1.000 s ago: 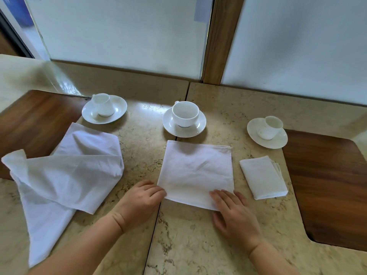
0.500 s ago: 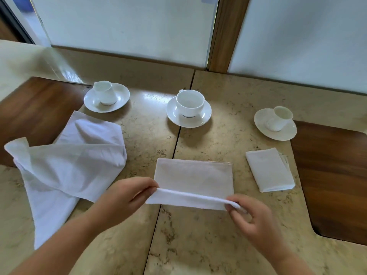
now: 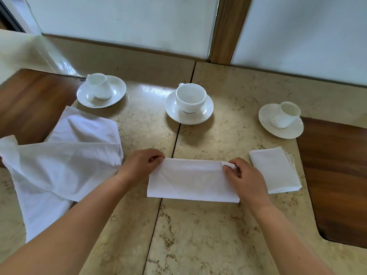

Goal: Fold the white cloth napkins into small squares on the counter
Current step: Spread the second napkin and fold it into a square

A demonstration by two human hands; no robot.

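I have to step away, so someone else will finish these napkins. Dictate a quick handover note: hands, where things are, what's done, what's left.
Left hand: grip pinching the far left corner of the middle napkin.
Right hand: grip pinching its far right corner.
Middle napkin: on the counter, folded into a long rectangle, not yet a square.
Done: one folded napkin lies to the right.
Left: fold the middle napkin across into a square, then fold the loose napkins heaped on the left.
Three cups on saucers stand behind; keep clear.
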